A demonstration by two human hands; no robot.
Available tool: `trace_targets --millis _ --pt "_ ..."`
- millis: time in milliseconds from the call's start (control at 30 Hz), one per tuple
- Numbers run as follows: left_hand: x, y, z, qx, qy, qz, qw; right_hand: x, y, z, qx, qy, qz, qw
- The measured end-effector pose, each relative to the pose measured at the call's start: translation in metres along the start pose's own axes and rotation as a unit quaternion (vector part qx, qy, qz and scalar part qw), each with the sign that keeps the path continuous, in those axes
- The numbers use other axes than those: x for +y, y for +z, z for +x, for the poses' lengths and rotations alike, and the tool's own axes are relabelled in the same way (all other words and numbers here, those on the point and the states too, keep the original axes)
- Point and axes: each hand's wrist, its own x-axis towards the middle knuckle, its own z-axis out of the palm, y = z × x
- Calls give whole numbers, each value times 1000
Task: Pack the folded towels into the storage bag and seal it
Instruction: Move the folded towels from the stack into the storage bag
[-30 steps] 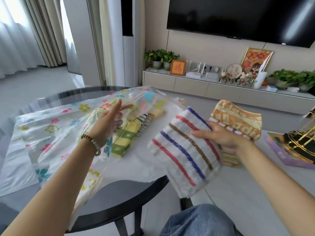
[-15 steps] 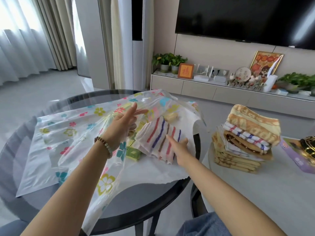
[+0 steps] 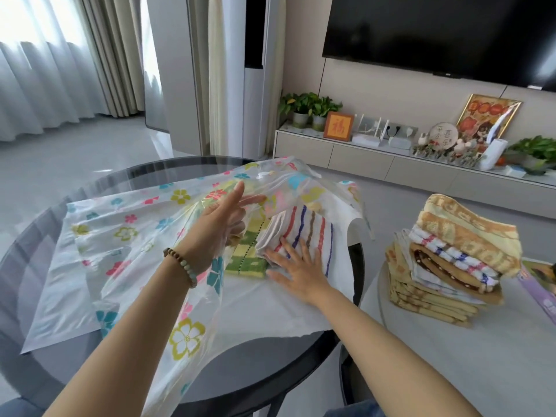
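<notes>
A clear storage bag [image 3: 126, 236] printed with coloured flowers lies on the round glass table [image 3: 39, 350]. My left hand [image 3: 218, 224] is inside its mouth and lifts the upper layer, fingers spread. A white towel with coloured stripes [image 3: 304, 233] lies just inside the mouth, on the bag's white lower layer. My right hand [image 3: 296, 269] rests flat on its near edge with fingers apart. A green and yellow checked towel [image 3: 248, 257] lies in the bag to its left. A stack of several folded towels [image 3: 451, 257] stands on the white table to the right.
A white side table [image 3: 481, 356] carries the towel stack, with a purple box [image 3: 538, 293] at its right edge. Behind are a low TV cabinet [image 3: 391, 167] with plants and ornaments, a wall television, and curtains at the left. Blue jeans show at the bottom.
My right hand carried the striped towel from near the stack leftwards into the bag's mouth, laid it beside the checked towel, and now lies flat on it. The left hand kept the bag lifted.
</notes>
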Motion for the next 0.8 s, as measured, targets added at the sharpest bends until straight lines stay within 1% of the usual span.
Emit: trace_targets --millis 100,167,233,333,367,433,533,600,667,733,800 --pt "1 1 4 6 0 -10 1000 11 -8 20 -20 67 17 997" --pt "2 8 5 5 2 -24 1000 13 -16 26 -40 83 29 995" --pt "3 16 6 5 10 -52 999 9 -26 23 -58 71 62 994" --pt "1 28 10 4 21 -72 997 5 -44 -3 -47 15 135 990" --pt "0 31 11 4 22 -70 997 6 -52 -17 -44 -5 177 983" --pt "-3 39 14 6 16 -63 998 14 -69 -51 -53 -34 275 959" --pt "-10 49 18 13 8 -51 999 40 -106 -103 -50 -30 397 916" --pt "-13 58 20 8 12 -43 999 66 -131 -131 -3 -2 443 896" --pt "-17 68 24 0 12 -31 999 97 -152 -150 80 30 448 890" --pt "-21 78 29 -7 10 -17 1000 127 -170 -161 162 58 431 886" --pt "-26 86 33 -9 9 -9 1000 155 -185 -166 221 89 383 892"
